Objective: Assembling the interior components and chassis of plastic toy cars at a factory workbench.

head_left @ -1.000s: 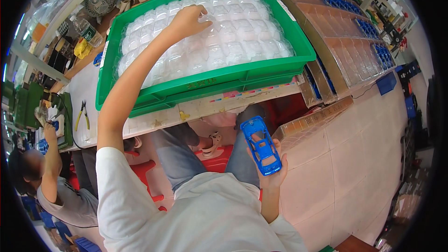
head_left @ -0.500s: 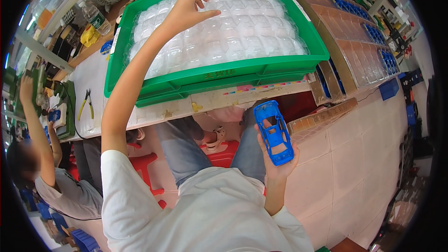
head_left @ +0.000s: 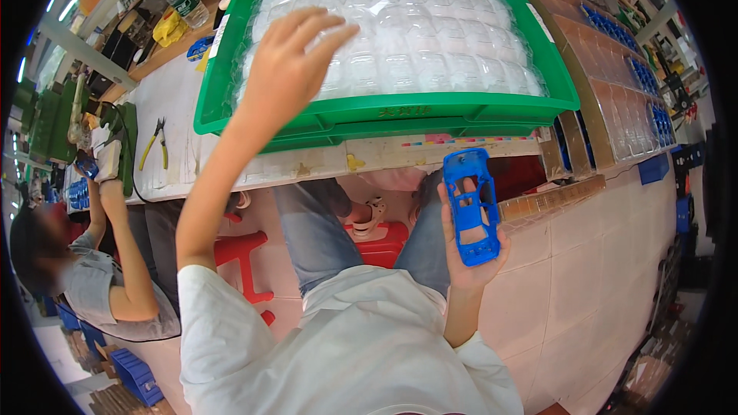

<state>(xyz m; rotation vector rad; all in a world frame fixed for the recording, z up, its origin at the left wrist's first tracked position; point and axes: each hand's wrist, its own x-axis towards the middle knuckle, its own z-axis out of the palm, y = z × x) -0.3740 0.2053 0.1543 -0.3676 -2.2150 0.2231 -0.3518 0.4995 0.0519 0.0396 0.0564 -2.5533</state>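
My right hand is palm up beside my right thigh, its fingers and thumb around a blue toy car body shell with open window gaps. My left hand, blurred by motion, hovers above the near left part of a green plastic crate. Its fingertips are drawn close together at what looks like a clear plastic part, hard to make out against the crate's contents. Rows of clear, domed plastic parts fill that crate.
Yellow-handled pliers lie on the white table left of the crate. Cardboard boxes with clear dividers and blue parts stand to the right. A co-worker sits at the left. A water bottle stands behind the table.
My left hand has drawn back toward me from over the middle of the crate. The blue car body shell stays in my right hand. The view has shifted slightly.
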